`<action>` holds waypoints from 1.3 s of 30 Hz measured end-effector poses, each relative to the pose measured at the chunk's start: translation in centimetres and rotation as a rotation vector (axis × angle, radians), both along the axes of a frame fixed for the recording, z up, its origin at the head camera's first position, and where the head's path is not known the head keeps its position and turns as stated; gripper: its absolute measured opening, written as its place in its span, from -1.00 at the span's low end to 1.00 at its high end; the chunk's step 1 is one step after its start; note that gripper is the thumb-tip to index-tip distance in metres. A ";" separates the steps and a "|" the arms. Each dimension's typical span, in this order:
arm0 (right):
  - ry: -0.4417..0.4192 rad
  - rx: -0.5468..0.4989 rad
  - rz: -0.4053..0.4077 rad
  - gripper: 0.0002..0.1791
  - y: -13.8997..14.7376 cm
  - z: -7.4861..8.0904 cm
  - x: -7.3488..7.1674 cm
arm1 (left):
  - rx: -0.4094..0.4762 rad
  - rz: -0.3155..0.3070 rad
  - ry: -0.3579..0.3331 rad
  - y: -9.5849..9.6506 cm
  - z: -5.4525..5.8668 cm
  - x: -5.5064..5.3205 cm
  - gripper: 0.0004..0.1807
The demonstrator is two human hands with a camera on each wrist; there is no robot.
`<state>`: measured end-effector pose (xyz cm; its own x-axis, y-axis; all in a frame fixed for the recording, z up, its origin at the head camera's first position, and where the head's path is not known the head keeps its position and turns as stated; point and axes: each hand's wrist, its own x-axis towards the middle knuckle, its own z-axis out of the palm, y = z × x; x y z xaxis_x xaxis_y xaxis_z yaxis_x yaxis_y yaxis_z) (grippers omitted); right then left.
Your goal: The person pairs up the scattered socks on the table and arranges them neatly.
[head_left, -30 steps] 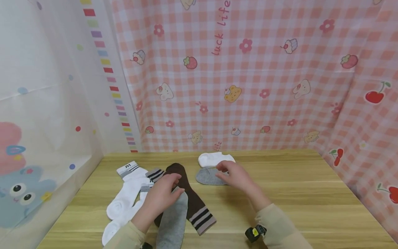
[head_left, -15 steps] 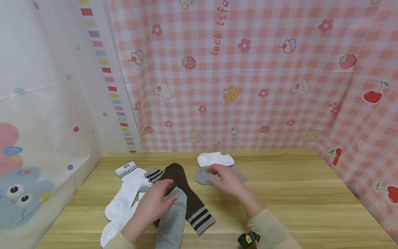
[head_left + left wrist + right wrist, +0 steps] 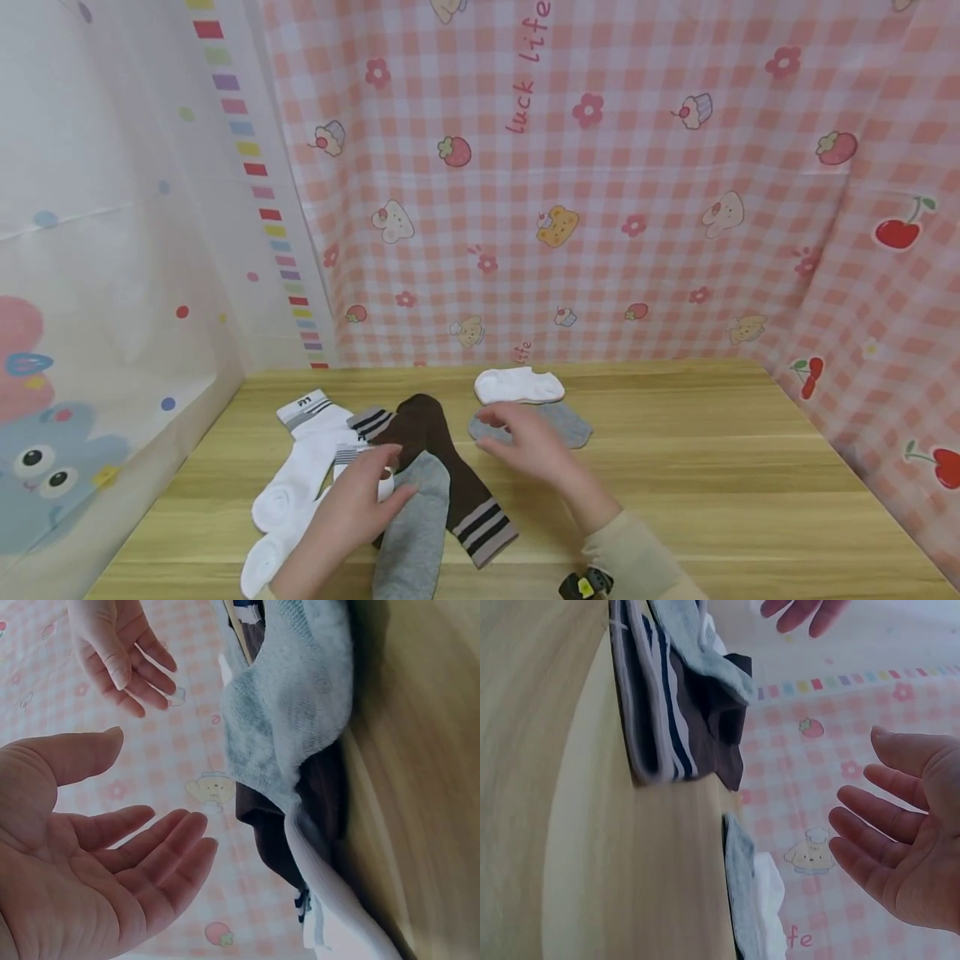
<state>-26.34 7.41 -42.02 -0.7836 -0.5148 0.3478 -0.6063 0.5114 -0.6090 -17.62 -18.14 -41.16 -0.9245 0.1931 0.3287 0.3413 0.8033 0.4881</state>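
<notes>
My left hand [image 3: 348,508] hovers over the near grey sock [image 3: 415,529], fingers relaxed and holding nothing; the left wrist view shows its palm [image 3: 97,877] apart from the cloth. My right hand [image 3: 528,446], also holding nothing, hangs in front of the far grey sock [image 3: 573,423] with thumb and fingers spread. Under the near grey sock lie dark brown socks [image 3: 461,483] with black-striped cuffs. White socks [image 3: 296,475] with striped cuffs lie to the left, partly hidden by my left hand and forearm. Behind the far grey sock is a white low-cut sock [image 3: 517,386].
The socks lie on a wood-grain table [image 3: 697,500]. A pink checked curtain [image 3: 600,250] hangs along its back edge, with a white patterned sheet [image 3: 135,250] on the left. A black device [image 3: 585,583] sits at my right wrist.
Both hands have drifted left and toward me, the right one uncovering more of the far grey sock. The socks have stayed where they were.
</notes>
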 end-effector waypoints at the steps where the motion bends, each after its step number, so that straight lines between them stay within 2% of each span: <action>1: 0.007 -0.002 0.007 -0.65 -0.2 -0.1 0.0 | 0.012 0.000 -0.012 -0.1 -0.1 0.1 -0.46; 12: -0.024 0.006 0.052 -0.62 -1.7 -0.2 0.4 | 0.086 0.056 -0.141 -1.0 -0.7 0.8 -0.44; 23: -0.058 0.045 0.088 -0.60 -3.3 -0.7 0.5 | 0.202 0.110 -0.317 -1.6 -1.2 1.0 -0.50; 32: -0.052 0.069 0.111 -0.60 -4.5 -1.1 0.5 | 0.179 0.160 -0.412 -1.8 -2.0 1.2 -0.51; 39: -0.073 0.094 0.126 -0.59 -5.2 -1.6 0.4 | 0.166 0.175 -0.441 -2.2 -2.6 1.4 -0.48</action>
<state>-25.95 2.18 -43.61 -0.7324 -0.6379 0.2380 -0.6250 0.4912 -0.6067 -16.22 -20.38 -43.79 -0.9961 0.0011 -0.0878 -0.0593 0.7292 0.6817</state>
